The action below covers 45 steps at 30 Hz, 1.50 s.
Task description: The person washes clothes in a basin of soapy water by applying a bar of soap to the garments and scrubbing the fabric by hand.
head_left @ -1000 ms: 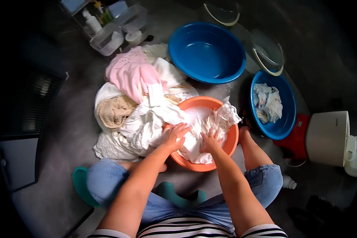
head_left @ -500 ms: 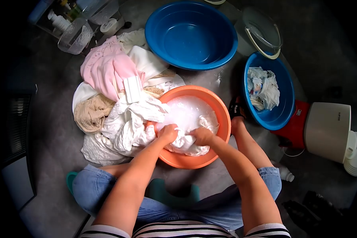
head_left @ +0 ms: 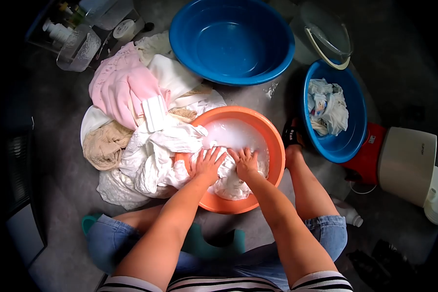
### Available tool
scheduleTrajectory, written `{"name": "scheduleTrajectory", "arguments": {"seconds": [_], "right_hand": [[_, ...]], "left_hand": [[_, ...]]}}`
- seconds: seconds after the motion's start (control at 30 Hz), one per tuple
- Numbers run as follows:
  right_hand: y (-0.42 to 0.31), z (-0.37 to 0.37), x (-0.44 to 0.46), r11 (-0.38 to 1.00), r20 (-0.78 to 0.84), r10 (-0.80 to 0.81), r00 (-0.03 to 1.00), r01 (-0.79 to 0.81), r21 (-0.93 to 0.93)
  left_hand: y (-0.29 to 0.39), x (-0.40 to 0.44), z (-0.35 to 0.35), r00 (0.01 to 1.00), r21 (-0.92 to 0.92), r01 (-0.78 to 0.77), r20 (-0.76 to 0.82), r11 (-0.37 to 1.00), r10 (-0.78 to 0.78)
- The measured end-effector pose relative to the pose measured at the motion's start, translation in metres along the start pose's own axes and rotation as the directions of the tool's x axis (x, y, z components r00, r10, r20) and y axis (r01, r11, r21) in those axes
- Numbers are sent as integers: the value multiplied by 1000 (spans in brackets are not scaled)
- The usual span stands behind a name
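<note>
"What is hidden in the orange basin (head_left: 276,160)?"
"White cloth (head_left: 232,189), partly covered by left hand (head_left: 209,165) and right hand (head_left: 246,164)."
"Can the lettering (head_left: 422,147) on the appliance (head_left: 405,165) be read?"
"Too small; the large blue basin (head_left: 233,48) is cut off above."

Orange basin (head_left: 276,156) — smooth plastic (glossy)

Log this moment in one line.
left hand: spread on white cloth | right hand: spread on white cloth | orange basin: cloth, cloudy water | left of basin: laundry heap
</note>
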State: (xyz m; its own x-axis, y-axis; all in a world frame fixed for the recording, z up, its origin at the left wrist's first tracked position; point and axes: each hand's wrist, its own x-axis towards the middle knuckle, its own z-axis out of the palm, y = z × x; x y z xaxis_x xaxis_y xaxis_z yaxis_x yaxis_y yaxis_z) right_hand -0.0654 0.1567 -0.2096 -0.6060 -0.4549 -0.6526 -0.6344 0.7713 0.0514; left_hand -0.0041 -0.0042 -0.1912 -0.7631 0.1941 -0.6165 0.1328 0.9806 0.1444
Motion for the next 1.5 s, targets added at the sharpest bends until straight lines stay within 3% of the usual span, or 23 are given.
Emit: {"name": "scheduleTrajectory", "arguments": {"seconds": [0.03, 0.13, 0.17, 0.23, 0.33, 0.37, 0.47, 0.5, 0.57, 0.63, 0.7, 0.77, 0.87, 0.9, 1.0, 1.07, 1.13, 1.2, 1.27, 1.33, 1.4, 1.43, 1.5], "right_hand": [[0, 2, 3, 1000, 82, -3, 997, 3, -10], [12, -8, -8, 999, -143, -49, 989, 51, 15], [18, -13, -6, 952, -138, 86, 987, -40, 305], [37, -24, 5, 601, -17, 312, 950, -183, 778], [61, -31, 4, 5, 104, 573, 813, -131, 991], [58, -32, 2, 219, -6, 576, 818, -147, 965], [32, -47, -15, 757, -301, 452, 840, -183, 627], [25, -56, -20, 841, -350, 363, 864, -142, 522], [14, -71, -27, 956, -408, 166, 898, -45, 290], [12, -50, -5, 724, -237, 362, 901, -112, 681], [7, -14, 20, 320, -101, 440, 892, -51, 946], [-10, -25, 7, 233, -199, 242, 950, 142, 962], [-43, -60, -33, 180, -358, 0, 934, 352, 919], [-48, -76, -47, 304, -366, -40, 930, 360, 882], [-53, -91, -59, 566, -410, -30, 912, 354, 745], [-48, -86, -57, 714, -441, 21, 897, 295, 635], [-31, -81, -50, 772, -431, 62, 900, 231, 593], [-17, -71, -40, 797, -443, 180, 878, 134, 590], [-4, -76, -36, 701, -231, 398, 888, -131, 701], [9, -74, -32, 649, -107, 533, 839, -325, 688], [22, -66, -28, 667, -91, 613, 784, -452, 592], [25, -81, -36, 731, 15, 550, 835, -490, 475], [25, -68, -32, 890, -203, 336, 920, -239, 388]], "left_hand": [[1, 1, 1, 1000, -10, 7, 30, 1000, -6], [-4, 3, 0, 994, -38, -19, 109, 999, 23], [-9, 0, 3, 998, -180, -53, -41, 982, 46], [-19, -12, 10, 942, -428, -175, -334, 887, 24], [-11, -26, -4, 851, -620, 31, -395, 784, -346], [-11, -16, 12, 775, -615, 44, -476, 788, -415], [-4, -5, 2, 896, -683, 337, 22, 648, -443], [-11, 24, 56, 924, -804, 165, -76, 571, -375], [-10, 27, 52, 892, -845, -6, -246, 535, -378], [-5, 25, 41, 809, -839, -41, -347, 542, -475], [-2, 29, 21, 813, -973, -75, 67, -219, -578], [-3, 19, -6, 879, -696, -69, 297, -715, -374], [-17, 8, -36, 895, -703, 122, 382, -701, -228], [-22, 30, 3, 925, -597, 125, 359, -792, -125], [-12, 2, -19, 868, -471, 246, 496, -847, -24], [5, 3, 13, 955, -585, -85, 183, -806, -233], [11, 2, -1, 900, -609, 206, 426, -766, -96], [9, 8, 2, 939, -737, 172, 322, -654, -116], [4, -14, -44, 954, -880, 207, 279, -428, -111], [1, -21, -71, 981, -994, -26, -5, -109, -192], [-7, -20, -60, 841, -950, -182, -284, 254, -461], [-13, -23, -52, 728, -791, -253, -535, 558, -429], [-13, -27, -21, 875, -686, -42, -376, 726, -304]]}}
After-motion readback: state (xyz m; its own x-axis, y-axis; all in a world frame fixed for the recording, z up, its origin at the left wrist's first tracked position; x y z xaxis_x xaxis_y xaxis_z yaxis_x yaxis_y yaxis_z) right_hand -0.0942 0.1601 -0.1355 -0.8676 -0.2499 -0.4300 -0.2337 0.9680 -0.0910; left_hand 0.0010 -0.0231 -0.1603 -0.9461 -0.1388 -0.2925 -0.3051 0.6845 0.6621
